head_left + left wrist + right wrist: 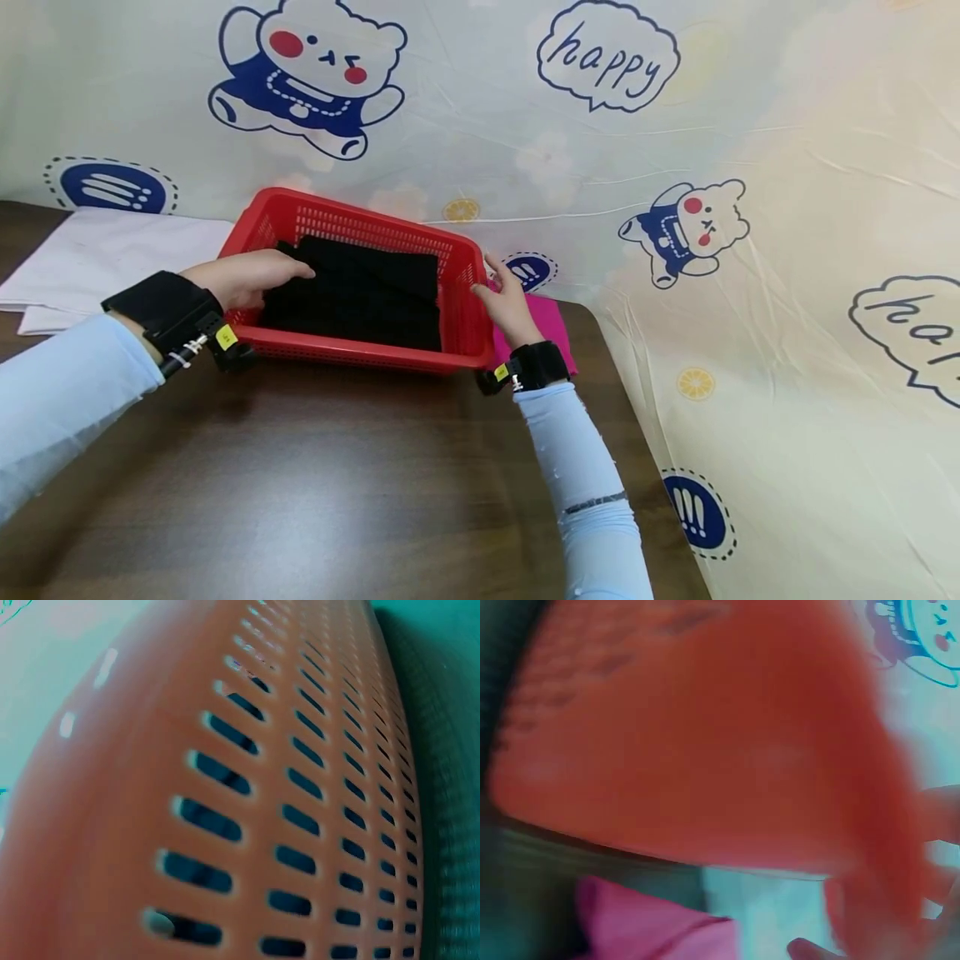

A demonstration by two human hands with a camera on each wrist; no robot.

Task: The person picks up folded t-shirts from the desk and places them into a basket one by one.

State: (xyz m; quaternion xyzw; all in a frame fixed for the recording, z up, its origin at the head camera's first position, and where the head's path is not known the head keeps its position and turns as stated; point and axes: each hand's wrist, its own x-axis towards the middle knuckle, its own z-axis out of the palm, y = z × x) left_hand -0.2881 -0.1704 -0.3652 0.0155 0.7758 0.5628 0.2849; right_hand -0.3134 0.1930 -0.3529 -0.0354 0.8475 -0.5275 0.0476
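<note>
A folded black cloth (pixel 352 292) lies in a red plastic basket (pixel 360 353) with slotted walls. My left hand (pixel 243 279) reaches over the basket's left rim, thumb laid along the cloth's left edge. Its other fingers are tucked down at that edge, mostly hidden, and I cannot tell whether they pinch the cloth. In the left wrist view the basket's slotted wall (pixel 112 825) fills most of the picture. At the right end my right hand (pixel 512 308) holds the rim, thumb and fingers on either side. The blurred basket wall (pixel 697 750) covers much of the right wrist view.
Folded white cloth (pixel 112 258) lies left of the basket on the dark wooden table (pixel 360 483). A pink cloth (pixel 551 329) lies beside the basket's right end, behind my right wrist. A printed curtain (pixel 487 108) hangs along the table's back and right edges.
</note>
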